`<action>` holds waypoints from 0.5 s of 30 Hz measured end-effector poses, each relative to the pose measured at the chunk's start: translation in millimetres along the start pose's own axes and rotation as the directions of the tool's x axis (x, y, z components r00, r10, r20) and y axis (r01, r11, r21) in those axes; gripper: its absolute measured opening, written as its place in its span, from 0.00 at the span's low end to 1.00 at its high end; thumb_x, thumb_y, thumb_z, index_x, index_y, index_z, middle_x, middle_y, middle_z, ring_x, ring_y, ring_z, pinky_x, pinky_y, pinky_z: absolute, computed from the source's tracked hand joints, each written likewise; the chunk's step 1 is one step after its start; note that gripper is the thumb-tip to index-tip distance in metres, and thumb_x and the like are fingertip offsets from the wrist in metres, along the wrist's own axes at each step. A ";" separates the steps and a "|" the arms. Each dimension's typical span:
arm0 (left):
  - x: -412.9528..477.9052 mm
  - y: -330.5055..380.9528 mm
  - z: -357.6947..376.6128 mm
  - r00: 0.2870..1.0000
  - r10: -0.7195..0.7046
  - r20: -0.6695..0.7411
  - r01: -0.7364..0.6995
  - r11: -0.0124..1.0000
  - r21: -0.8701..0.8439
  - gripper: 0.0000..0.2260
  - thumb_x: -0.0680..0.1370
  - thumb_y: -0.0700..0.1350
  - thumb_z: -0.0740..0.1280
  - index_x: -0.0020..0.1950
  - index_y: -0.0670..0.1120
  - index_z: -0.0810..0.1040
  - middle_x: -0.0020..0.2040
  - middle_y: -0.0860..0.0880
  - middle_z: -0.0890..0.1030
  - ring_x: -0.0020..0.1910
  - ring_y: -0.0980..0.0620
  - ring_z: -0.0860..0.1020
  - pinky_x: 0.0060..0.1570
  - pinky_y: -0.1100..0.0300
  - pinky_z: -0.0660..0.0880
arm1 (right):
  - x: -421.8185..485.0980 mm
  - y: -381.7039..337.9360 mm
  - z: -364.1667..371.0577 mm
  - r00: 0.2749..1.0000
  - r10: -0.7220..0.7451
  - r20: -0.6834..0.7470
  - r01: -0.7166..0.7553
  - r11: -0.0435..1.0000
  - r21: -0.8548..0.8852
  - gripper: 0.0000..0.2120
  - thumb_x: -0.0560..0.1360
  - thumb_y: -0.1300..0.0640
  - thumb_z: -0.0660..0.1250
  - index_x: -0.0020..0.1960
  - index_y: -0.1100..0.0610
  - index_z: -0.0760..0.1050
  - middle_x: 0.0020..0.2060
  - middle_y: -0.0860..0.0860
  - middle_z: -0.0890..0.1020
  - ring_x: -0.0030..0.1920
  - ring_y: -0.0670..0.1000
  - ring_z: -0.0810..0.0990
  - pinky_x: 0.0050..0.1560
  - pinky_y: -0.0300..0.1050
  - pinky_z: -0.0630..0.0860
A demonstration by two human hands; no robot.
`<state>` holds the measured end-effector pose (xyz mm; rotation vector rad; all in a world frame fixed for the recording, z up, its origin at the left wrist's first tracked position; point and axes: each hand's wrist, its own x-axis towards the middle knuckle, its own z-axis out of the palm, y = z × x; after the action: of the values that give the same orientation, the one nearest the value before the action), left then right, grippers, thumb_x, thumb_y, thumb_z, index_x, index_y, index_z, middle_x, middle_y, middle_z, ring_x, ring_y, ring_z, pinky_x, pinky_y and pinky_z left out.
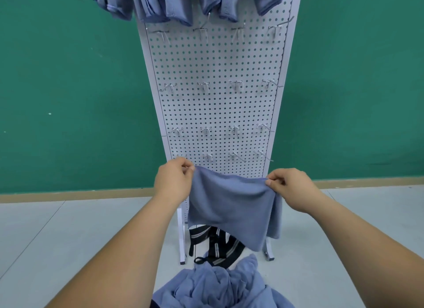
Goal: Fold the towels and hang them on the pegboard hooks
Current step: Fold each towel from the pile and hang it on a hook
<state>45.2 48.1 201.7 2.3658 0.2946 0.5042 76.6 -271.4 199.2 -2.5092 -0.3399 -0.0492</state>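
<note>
Towel (231,202) stretched between hands: left hand (173,179) pinches left corner, right hand (292,188) pinches right.

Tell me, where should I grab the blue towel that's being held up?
Pinch the towel at its two top corners, coming from each side, like the left hand and right hand do. The top edge spans between them, so the rest hangs flat.

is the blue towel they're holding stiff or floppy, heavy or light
Probably floppy: the towel sags between the left hand and right hand. Likely light, since fingertip pinches at two corners carry it. Its fuzzy nap probably resists slipping.
</note>
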 end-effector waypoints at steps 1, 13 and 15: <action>-5.3 6.1 3.4 0.997 0.040 0.068 -0.038 0.999 -0.025 0.04 0.81 0.49 0.70 0.54 0.57 0.82 0.39 0.58 0.81 0.41 0.53 0.81 0.46 0.56 0.79 | -1.3 -4.6 4.6 1.000 -0.014 -0.001 0.014 1.000 0.027 0.06 0.81 0.51 0.69 0.45 0.45 0.81 0.37 0.46 0.84 0.42 0.50 0.81 0.41 0.42 0.76; -33.5 46.2 32.0 0.902 0.274 0.333 -0.221 0.957 -0.188 0.03 0.79 0.50 0.74 0.47 0.54 0.84 0.38 0.54 0.83 0.33 0.62 0.75 0.38 0.65 0.74 | -11.4 -47.7 23.1 0.978 -0.205 -0.031 0.200 0.973 -0.113 0.06 0.80 0.46 0.68 0.52 0.45 0.83 0.41 0.41 0.85 0.44 0.45 0.81 0.47 0.49 0.81; -32.3 47.0 27.9 0.910 0.276 0.309 -0.221 0.955 -0.200 0.02 0.79 0.49 0.74 0.47 0.54 0.85 0.39 0.55 0.83 0.34 0.64 0.76 0.38 0.70 0.72 | -10.2 -43.6 22.5 0.987 -0.153 -0.047 0.135 0.954 -0.267 0.08 0.79 0.46 0.66 0.52 0.44 0.83 0.41 0.43 0.85 0.44 0.49 0.82 0.43 0.49 0.81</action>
<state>31.6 -13.8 205.3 2.2901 -0.2010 0.2231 54.7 -226.6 204.1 -2.7320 -0.5189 -0.2519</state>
